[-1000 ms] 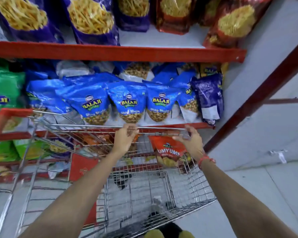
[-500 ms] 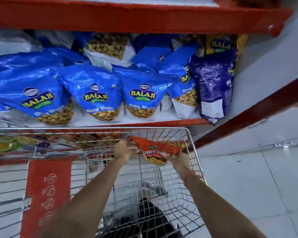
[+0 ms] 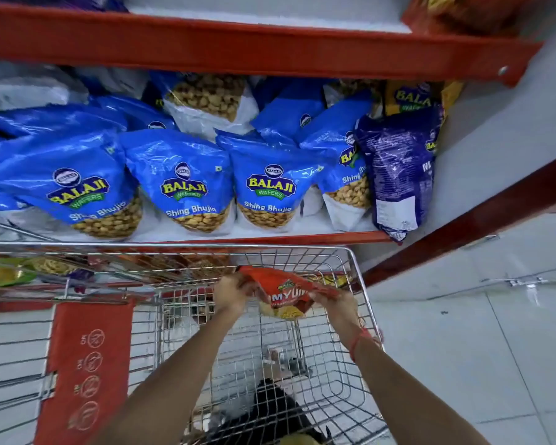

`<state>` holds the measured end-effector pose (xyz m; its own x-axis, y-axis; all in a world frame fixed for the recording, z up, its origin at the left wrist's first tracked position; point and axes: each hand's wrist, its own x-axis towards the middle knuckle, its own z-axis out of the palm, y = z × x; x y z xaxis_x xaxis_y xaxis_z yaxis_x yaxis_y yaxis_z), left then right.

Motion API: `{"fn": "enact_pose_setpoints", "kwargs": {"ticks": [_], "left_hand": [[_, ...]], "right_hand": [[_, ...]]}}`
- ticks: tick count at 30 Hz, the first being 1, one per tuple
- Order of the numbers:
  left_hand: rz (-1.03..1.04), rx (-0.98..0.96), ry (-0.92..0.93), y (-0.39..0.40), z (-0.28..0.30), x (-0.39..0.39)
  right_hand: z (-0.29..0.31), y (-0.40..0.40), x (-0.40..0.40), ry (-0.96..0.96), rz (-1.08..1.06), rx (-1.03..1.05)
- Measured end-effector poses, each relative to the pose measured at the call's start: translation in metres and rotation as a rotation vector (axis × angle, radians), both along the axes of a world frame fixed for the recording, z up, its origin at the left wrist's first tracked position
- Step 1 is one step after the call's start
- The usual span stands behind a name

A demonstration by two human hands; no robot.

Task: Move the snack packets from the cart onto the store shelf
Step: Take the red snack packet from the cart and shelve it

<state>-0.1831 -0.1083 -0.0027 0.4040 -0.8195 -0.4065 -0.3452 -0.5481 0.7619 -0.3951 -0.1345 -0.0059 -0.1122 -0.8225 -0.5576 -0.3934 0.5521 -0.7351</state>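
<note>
A red packet (image 3: 284,292) is gripped at its top corners by the left hand (image 3: 233,293) and right hand (image 3: 339,308), held inside the cart (image 3: 358,284) below the shelf (image 3: 270,237).

Hands: two, the left hand (image 3: 233,292) and the right hand (image 3: 337,308).
Red snack packets held: one red packet (image 3: 284,292), between both hands.
Wire carts: one cart (image 3: 358,284).
Blue Shing Bhujia packets facing front on the far shelf: four readable blue packets (image 3: 183,181); more lie behind, uncountable.
Dark purple packets: one purple packet (image 3: 398,168), far right.
Red cart flaps: one red flap (image 3: 84,370), near left.
</note>
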Motion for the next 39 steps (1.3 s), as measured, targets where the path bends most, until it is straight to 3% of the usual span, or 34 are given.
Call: {"fn": "enact_pose_setpoints", "kwargs": {"ticks": [3,8,19,27,32,39], "left_hand": [[0.039,-0.116,0.204,0.015,0.02,0.011],[0.117,-0.256,0.368,0.028,0.062,0.03],[0.104,-0.66,0.449,0.026,0.215,0.067],[0.088,-0.926,0.531,-0.006,0.33,0.084],[0.1,-1.042,0.584,-0.04,0.395,0.081],[0.147,-1.029,0.7,-0.103,0.438,0.075]], "right_hand": [[0.02,0.01,0.001,-0.125,0.051,-0.088],[0.06,0.018,0.014,-0.318,0.022,-0.184],[0.191,-0.017,0.055,-0.547,0.129,-0.512],[0.332,-0.058,0.079,-0.682,0.204,-0.83],[0.4,-0.086,0.083,-0.676,0.202,-0.95],[0.447,-0.142,0.088,-0.718,0.136,-0.977]]}}
